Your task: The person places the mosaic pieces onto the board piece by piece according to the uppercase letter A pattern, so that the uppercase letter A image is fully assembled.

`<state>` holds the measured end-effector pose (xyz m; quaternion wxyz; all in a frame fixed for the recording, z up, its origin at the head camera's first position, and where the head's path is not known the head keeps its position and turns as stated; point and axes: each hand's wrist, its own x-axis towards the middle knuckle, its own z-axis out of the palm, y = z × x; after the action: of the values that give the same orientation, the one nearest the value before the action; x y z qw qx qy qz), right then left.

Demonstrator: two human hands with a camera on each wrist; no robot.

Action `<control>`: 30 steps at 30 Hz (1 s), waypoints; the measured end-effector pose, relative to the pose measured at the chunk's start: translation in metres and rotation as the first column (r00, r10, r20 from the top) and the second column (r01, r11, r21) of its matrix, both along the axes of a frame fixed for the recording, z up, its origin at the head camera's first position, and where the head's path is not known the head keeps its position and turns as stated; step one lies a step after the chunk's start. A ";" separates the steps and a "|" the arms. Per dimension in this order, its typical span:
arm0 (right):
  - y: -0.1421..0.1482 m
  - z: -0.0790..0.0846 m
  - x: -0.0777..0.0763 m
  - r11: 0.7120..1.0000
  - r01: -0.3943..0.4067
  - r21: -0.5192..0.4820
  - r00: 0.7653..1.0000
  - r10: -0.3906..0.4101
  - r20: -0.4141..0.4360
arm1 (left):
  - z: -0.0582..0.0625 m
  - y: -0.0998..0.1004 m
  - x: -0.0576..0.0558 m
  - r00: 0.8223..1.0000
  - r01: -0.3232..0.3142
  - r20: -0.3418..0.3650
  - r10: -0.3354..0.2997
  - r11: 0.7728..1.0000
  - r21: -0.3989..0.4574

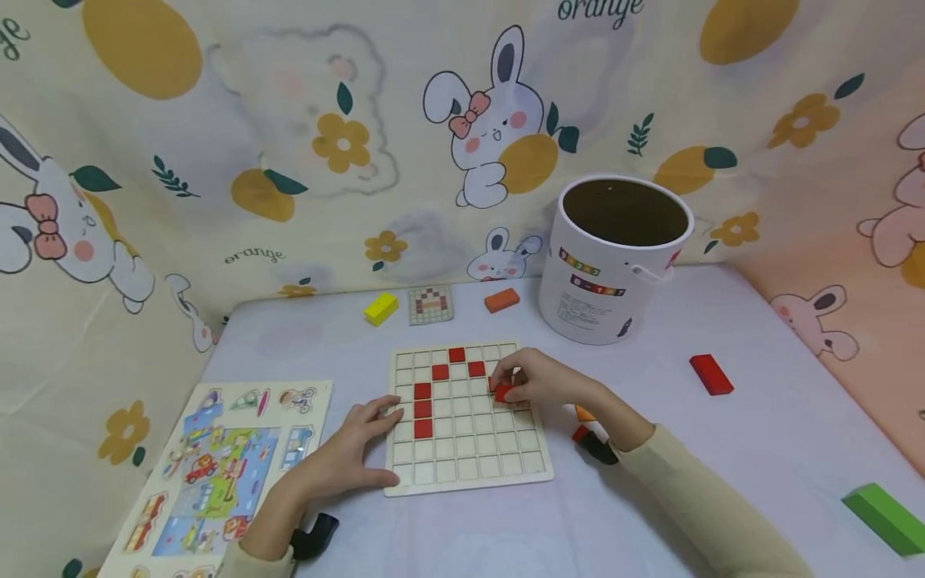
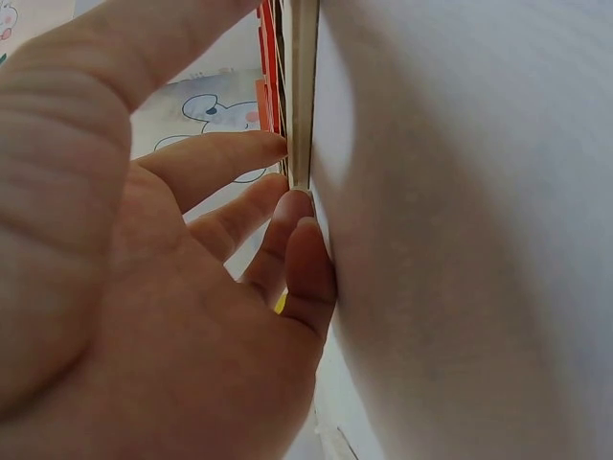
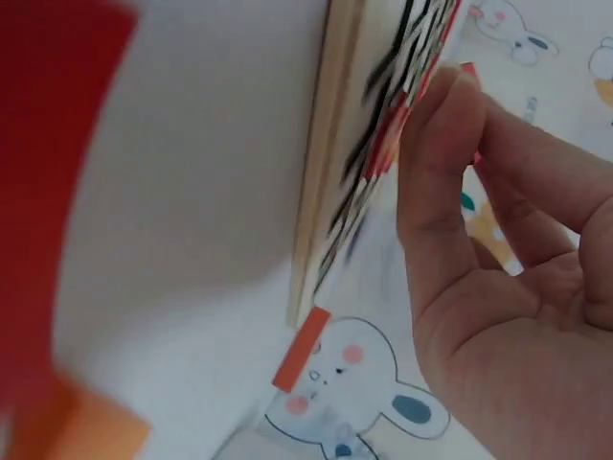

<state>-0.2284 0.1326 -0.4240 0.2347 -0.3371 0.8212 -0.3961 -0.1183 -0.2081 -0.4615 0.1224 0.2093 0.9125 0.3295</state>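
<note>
A square white grid board [image 1: 473, 445] lies on the table with several red square tiles [image 1: 422, 409] in its cells, forming a column and a peak. My left hand [image 1: 347, 449] rests at the board's left edge, thumb and fingers spread; the left wrist view shows fingertips touching that edge [image 2: 301, 115]. Over the board's right side my right hand [image 1: 538, 377] pinches a red tile [image 1: 502, 393] between thumb and fingers. That hand [image 3: 508, 220] partly hides the tile in the right wrist view, and some cells beneath it are covered in the head view.
Behind the board lie a yellow block [image 1: 381, 308], a small pattern card [image 1: 430, 305] and an orange block [image 1: 502, 300]. A white bucket [image 1: 600, 297] stands at back right. Red [image 1: 711, 375] and green [image 1: 885, 518] blocks lie rightward. A picture puzzle board [image 1: 303, 401] is at left.
</note>
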 end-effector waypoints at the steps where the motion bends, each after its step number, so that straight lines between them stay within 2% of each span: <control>1: -0.002 -0.001 0.000 1.000 0.007 0.011 1.000 -0.007 -0.002 | 0.000 0.000 0.000 1.000 0.000 0.001 0.000 1.000 0.000; 10: -0.011 -0.008 0.004 0.996 0.080 0.028 0.997 -0.080 0.003 | 0.002 0.001 0.000 1.000 -0.008 0.000 0.008 1.000 -0.011; 18: -0.011 -0.011 0.006 0.993 0.094 0.066 0.991 -0.087 -0.105 | 0.002 0.002 0.000 1.000 -0.006 0.003 0.006 1.000 -0.015; 22: -0.009 -0.009 0.009 0.992 0.107 0.062 0.987 -0.098 -0.124 | 0.002 0.002 0.000 1.000 -0.005 0.004 0.005 1.000 -0.011; 25: -0.006 -0.005 0.012 0.988 0.146 0.051 0.983 -0.139 -0.123 | 0.002 0.002 0.000 1.000 -0.004 0.004 0.004 1.000 -0.011; 30: 0.016 0.004 0.024 0.977 0.210 0.042 0.972 -0.203 -0.118 | 0.002 0.002 0.000 1.000 -0.005 0.008 0.006 1.000 -0.009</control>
<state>-0.2042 0.1490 -0.4197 0.1542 -0.2653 0.8742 -0.3762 -0.1184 -0.2061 -0.4592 0.1259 0.2050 0.9140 0.3267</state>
